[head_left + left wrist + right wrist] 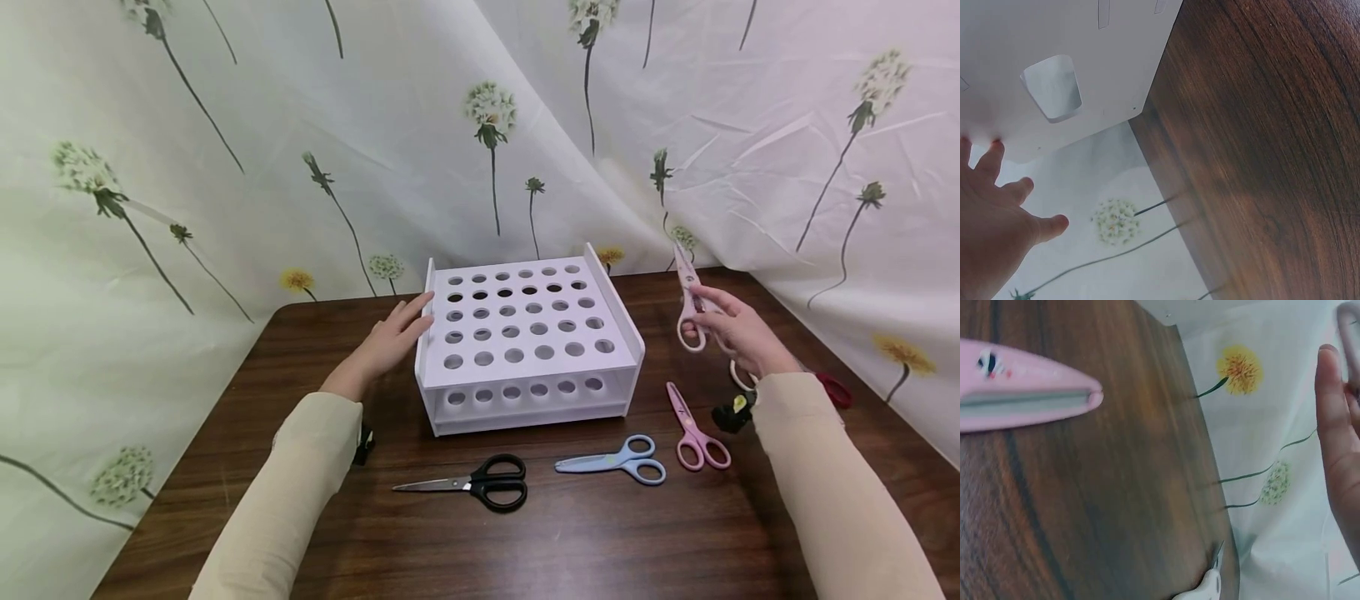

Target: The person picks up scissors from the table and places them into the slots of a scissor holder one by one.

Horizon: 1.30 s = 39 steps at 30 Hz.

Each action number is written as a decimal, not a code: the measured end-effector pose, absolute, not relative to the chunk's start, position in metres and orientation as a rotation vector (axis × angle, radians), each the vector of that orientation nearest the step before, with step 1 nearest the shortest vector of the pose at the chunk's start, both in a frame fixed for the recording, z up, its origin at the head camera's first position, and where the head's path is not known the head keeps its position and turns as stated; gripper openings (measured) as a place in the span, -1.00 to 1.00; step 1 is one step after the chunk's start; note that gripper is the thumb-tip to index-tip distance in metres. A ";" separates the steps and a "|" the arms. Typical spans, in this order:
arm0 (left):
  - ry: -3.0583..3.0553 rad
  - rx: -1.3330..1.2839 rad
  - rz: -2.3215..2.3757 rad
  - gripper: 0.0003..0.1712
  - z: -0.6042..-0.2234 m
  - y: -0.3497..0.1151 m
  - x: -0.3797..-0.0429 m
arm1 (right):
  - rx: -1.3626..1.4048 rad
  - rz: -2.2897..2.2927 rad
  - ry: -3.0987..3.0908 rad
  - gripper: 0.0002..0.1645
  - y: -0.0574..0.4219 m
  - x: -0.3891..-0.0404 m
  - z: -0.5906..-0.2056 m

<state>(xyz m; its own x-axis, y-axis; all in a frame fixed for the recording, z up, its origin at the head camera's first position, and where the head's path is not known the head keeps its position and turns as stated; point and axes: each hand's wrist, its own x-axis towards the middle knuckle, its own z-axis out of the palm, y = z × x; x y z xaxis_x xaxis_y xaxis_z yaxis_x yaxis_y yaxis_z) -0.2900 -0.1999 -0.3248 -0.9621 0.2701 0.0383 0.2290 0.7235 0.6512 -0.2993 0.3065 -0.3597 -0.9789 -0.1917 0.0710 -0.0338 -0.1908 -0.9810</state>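
My right hand (742,333) pinches a pair of pale pink scissors (686,283) by the handle loops, blades pointing up, above the right side of the table. In the right wrist view only part of that hand (1338,425) and a blurred handle loop (1349,344) show at the edge. My left hand (386,342) has its fingers extended against the left side panel of a white rack (525,377) with rows of round holes. From the left wrist view, the fingertips of the left hand (997,219) touch the panel (1110,75) beside its cutout.
Black-handled scissors (498,483), blue scissors (618,460) and pink scissors (693,437) lie in front of the rack on the dark wooden table (600,550). White scissors (1204,589) and a red handle (834,389) are partly hidden by the right arm. A flowered cloth (420,167) hangs behind.
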 end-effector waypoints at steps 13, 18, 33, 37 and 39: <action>2.862 0.434 1.071 -0.33 -0.326 -0.200 -0.290 | -0.766 -2.399 1.500 -0.50 0.292 -0.297 -0.342; 2.866 0.435 1.069 -0.33 -0.326 -0.200 -0.290 | -0.855 -2.372 1.569 -0.45 0.291 -0.298 -0.341; 2.869 0.434 1.075 -0.31 -0.326 -0.200 -0.290 | -0.799 -2.470 1.727 -0.54 0.284 -0.300 -0.340; 2.870 0.427 1.080 -0.32 -0.326 -0.200 -0.290 | -0.737 -2.540 1.762 -0.54 0.283 -0.298 -0.339; 2.869 0.428 1.082 -0.33 -0.327 -0.200 -0.290 | -0.714 -2.593 1.751 -0.57 0.282 -0.297 -0.339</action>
<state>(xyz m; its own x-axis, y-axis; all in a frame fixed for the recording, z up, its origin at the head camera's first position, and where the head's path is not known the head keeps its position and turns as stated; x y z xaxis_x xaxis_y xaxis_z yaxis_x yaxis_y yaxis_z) -0.2898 -0.1998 -0.3265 -0.9609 0.2716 0.0546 0.2400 0.7177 0.6536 -0.2973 0.2822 -0.3388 -0.8988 -0.1880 0.3959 -0.2970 -0.4030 -0.8657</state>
